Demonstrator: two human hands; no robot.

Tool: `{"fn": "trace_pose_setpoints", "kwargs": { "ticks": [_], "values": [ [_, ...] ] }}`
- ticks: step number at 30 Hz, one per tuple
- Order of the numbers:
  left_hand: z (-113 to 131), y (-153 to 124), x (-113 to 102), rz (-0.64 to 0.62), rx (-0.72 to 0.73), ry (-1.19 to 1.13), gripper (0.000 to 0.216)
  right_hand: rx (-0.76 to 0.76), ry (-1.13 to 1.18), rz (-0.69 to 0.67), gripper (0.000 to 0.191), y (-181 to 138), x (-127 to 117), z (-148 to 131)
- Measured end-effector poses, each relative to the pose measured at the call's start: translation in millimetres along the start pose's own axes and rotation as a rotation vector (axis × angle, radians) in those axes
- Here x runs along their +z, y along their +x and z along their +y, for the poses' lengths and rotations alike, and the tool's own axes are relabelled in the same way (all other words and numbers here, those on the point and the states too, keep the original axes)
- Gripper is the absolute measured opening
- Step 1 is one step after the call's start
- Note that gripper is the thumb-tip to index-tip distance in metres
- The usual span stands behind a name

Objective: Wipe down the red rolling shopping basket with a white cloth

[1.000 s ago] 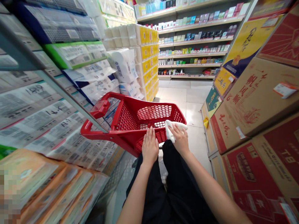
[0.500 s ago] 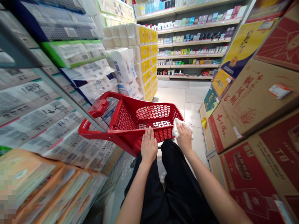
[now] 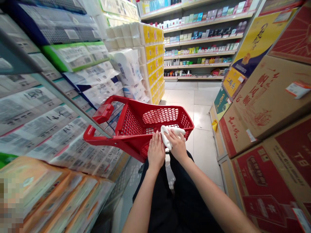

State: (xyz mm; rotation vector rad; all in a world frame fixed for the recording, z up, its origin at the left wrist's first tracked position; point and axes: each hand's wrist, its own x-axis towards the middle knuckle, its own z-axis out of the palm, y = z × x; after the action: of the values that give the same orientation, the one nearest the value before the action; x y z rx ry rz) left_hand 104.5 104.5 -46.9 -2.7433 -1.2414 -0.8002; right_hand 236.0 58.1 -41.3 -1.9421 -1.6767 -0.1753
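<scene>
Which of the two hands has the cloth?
The right hand, pressing the white cloth on the red basket's near rim. The left hand lies bare and flat on that rim beside it.

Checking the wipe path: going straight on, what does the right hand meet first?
Past the white cloth it holds, the right hand probably meets the red basket, its inner mesh; depth unclear.

1. The basket point(image 3: 136, 123) is showing red plastic, smooth and glossy, its walls pierced into a fine mesh.
2. The cloth point(image 3: 167, 134) is lying soft and crumpled, a white, matt fabric.
3. The boxes point(image 3: 264, 106) are showing brown cardboard, matt and slightly rough, with red print.
4. The packs point(image 3: 73, 56) are glinting in thin, glossy plastic film.
5. The floor point(image 3: 201, 113) is shining faintly, its pale tiles smooth.
6. The trousers point(image 3: 170, 204) are looking like plain black cloth, matt.
</scene>
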Motion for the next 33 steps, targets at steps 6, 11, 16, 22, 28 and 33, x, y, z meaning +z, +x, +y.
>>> {"fn": "trace_pose_setpoints", "kwargs": {
  "ticks": [6, 11, 16, 22, 28, 33],
  "values": [
    [1, 0, 2, 0.012, -0.003, 0.008, 0.065, 0.093, -0.070, 0.056, 0.057, -11, -11, 50],
    [0, 0, 2, 0.014, -0.003, 0.008, 0.064, 0.231, -0.092, 0.091, 0.052, -16, -18, 97],
    [1, 0, 2, 0.020, -0.008, 0.004, 0.064, 0.342, -0.064, 0.117, 0.051, -10, -18, 105],
    [2, 0, 6, 0.037, -0.012, -0.013, 0.066, 0.249, -0.057, 0.065, 0.061, 1, -5, 40],
    [-3, -2, 3, 0.017, 0.000, -0.044, 0.071, 0.064, 0.033, -0.023, 0.056, 11, 9, -24],
    [-1, -1, 0, 0.015, 0.007, 0.001, 0.066, -0.041, 0.026, 0.009, 0.058, 5, 3, -1]
  ]
}}
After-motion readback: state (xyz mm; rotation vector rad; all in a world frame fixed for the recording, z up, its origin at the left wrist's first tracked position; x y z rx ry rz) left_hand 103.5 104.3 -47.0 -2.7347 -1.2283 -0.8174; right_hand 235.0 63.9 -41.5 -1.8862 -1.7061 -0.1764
